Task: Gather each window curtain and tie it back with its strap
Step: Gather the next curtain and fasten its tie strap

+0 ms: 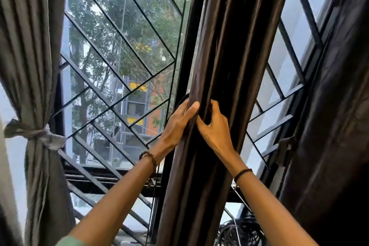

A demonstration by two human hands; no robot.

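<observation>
Centrally, both hands clutch the gathered dark brown curtain (225,66): left hand (179,124) gripping its left edge, right hand (213,128) pinching folds. Far left, a grey curtain (30,46) hangs tied by its strap (38,133).

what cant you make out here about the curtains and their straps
Head view:
Brown curtain: no tie-back shows; folds and both hands could hide one.
Left hand: its fingers are behind the curtain's edge; only the thumb shows.
Right hand: fingertips buried in the folds.
Dark curtain at the right: cut off by the frame edge; too dark to tell whether it is tied.
Grey curtain: tied by its strap, top and bottom cut off.
</observation>
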